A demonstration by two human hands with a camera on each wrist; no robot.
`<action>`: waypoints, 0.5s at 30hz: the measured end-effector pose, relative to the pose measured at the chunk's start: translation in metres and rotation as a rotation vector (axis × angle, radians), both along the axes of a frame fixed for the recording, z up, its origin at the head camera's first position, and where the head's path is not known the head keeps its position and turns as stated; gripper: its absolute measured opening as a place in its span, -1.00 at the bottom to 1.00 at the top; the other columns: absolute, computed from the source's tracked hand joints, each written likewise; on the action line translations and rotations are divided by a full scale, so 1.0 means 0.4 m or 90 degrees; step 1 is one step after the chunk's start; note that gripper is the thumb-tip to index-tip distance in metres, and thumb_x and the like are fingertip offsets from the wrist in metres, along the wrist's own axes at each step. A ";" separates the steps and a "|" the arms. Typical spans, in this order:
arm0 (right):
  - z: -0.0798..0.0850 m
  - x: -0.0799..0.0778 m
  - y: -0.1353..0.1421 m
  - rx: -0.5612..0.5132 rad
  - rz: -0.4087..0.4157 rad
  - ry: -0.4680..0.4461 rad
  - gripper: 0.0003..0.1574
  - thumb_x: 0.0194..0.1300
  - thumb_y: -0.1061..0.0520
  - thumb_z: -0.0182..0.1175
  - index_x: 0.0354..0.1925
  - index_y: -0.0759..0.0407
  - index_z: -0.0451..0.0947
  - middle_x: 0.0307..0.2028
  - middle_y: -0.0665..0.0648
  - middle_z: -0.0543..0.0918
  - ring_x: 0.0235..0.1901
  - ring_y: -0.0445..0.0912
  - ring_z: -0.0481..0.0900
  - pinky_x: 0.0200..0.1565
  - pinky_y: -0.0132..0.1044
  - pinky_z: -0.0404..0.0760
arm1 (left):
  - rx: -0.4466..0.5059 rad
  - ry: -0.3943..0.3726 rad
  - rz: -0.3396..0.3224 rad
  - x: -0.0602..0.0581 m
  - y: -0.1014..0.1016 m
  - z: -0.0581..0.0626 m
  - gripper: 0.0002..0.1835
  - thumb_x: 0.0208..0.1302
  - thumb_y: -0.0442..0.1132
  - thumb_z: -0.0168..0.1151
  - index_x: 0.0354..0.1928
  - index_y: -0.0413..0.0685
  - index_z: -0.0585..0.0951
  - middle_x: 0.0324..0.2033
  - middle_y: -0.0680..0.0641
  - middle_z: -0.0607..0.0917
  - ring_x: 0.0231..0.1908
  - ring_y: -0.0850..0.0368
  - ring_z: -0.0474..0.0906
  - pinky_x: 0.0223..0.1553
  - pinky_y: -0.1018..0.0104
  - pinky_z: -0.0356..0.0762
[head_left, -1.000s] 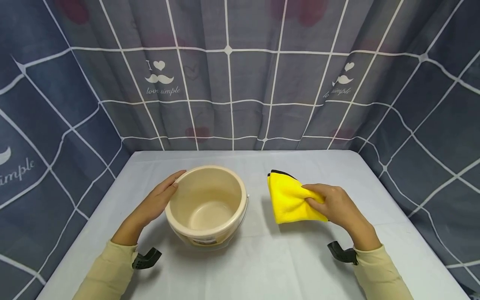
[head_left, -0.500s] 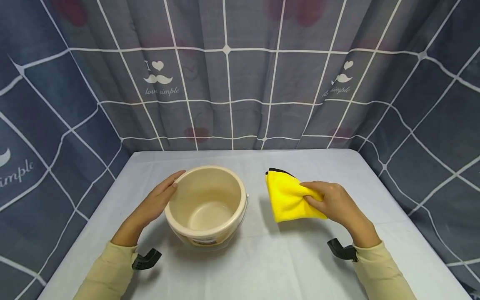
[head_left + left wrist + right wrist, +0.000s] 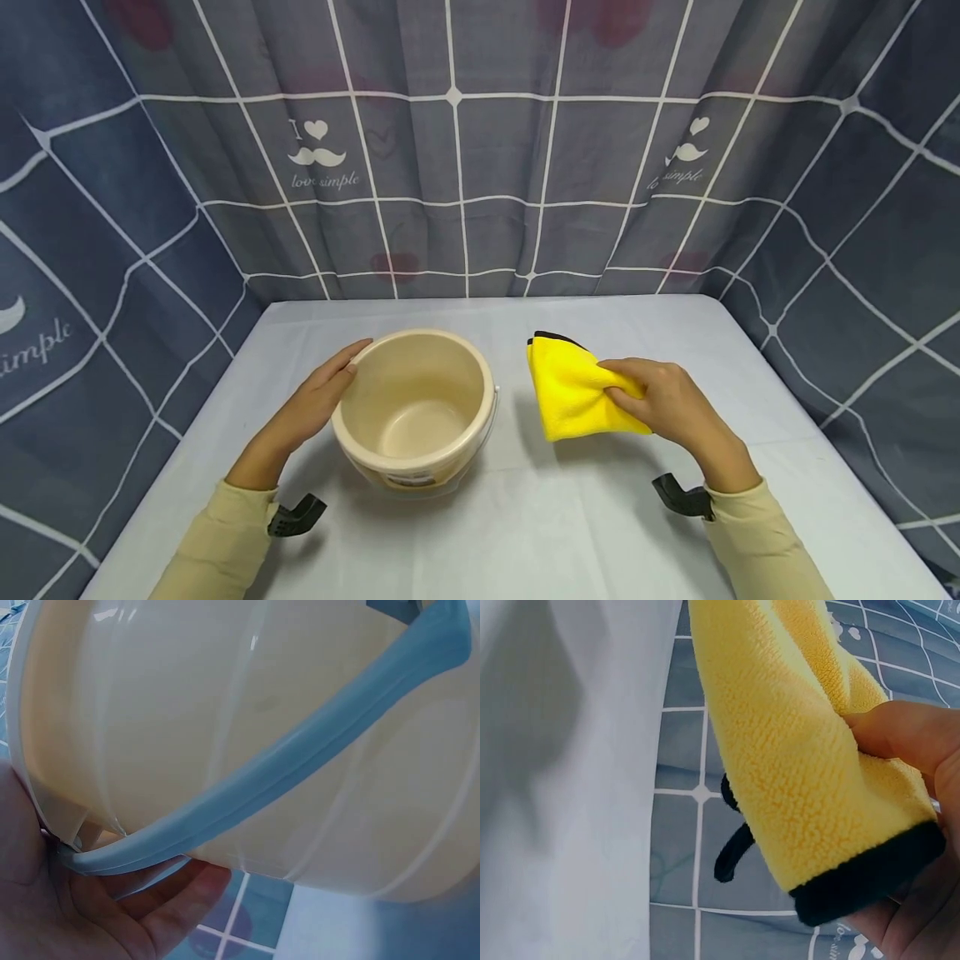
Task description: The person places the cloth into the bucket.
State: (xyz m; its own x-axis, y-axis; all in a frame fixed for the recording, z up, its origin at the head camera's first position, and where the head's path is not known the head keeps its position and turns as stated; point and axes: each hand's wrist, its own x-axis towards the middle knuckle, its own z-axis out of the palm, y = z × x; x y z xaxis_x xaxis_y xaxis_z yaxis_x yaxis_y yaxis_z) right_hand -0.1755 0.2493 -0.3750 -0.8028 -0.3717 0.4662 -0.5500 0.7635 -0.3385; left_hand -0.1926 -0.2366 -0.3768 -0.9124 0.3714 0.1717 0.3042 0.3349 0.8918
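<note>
A cream plastic bucket (image 3: 415, 396) stands upright, its mouth facing up. My left hand (image 3: 311, 404) rests against the outside of its left rim, fingers extended along the wall. In the left wrist view, the fingers (image 3: 184, 904) lie beside the bucket wall close to the end of its handle (image 3: 277, 769), which looks bluish there. To the right of the bucket, my right hand (image 3: 667, 408) pinches a folded yellow cloth (image 3: 573, 392) with black edging, held above the table. The right wrist view shows the thumb (image 3: 900, 735) pressing into the fleecy cloth; the other fingers are partly hidden behind it.
A white cloth covers the table (image 3: 517, 533). Grey-blue checked curtains (image 3: 495, 150) enclose its back and both sides. Each wrist carries a black mount, one by the left sleeve (image 3: 217, 542) and one by the right sleeve (image 3: 765, 542).
My right hand and the yellow cloth have shifted slightly left and toward the back of the table. The left hand and the bucket have stayed in place.
</note>
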 end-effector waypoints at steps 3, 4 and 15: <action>0.003 0.002 -0.002 -0.008 0.003 -0.003 -0.54 0.15 0.30 0.47 0.06 0.20 0.72 -0.09 0.19 0.77 -0.21 0.05 0.71 -0.19 0.02 0.66 | 0.006 0.000 -0.002 0.000 0.002 0.000 -0.45 0.69 -0.16 -0.25 0.55 -0.28 0.15 0.46 -0.34 0.26 0.41 -0.25 0.16 0.17 0.65 0.21; 0.003 0.002 -0.003 -0.010 0.004 -0.004 -0.54 0.15 0.31 0.47 0.06 0.20 0.72 -0.09 0.18 0.77 -0.22 0.04 0.70 -0.19 0.02 0.65 | 0.008 0.000 -0.003 0.000 0.002 0.001 -0.46 0.69 -0.16 -0.25 0.55 -0.28 0.16 0.46 -0.34 0.26 0.41 -0.25 0.17 0.17 0.64 0.21; 0.004 0.005 -0.013 -0.014 0.019 0.025 -0.53 0.12 0.31 0.49 0.05 0.19 0.73 -0.10 0.15 0.77 -0.24 0.00 0.70 -0.22 -0.03 0.65 | 0.007 -0.007 -0.002 0.006 0.001 0.003 -0.45 0.69 -0.15 -0.25 0.55 -0.27 0.15 0.47 -0.33 0.25 0.43 -0.24 0.13 0.17 0.66 0.18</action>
State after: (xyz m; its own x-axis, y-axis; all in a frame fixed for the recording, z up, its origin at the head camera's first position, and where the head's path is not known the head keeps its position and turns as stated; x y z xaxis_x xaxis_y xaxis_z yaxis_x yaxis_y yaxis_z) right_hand -0.1733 0.2440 -0.3734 -0.7724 -0.3841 0.5058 -0.5854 0.7395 -0.3323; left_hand -0.1900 -0.2363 -0.3758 -0.9135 0.3718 0.1652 0.2946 0.3245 0.8988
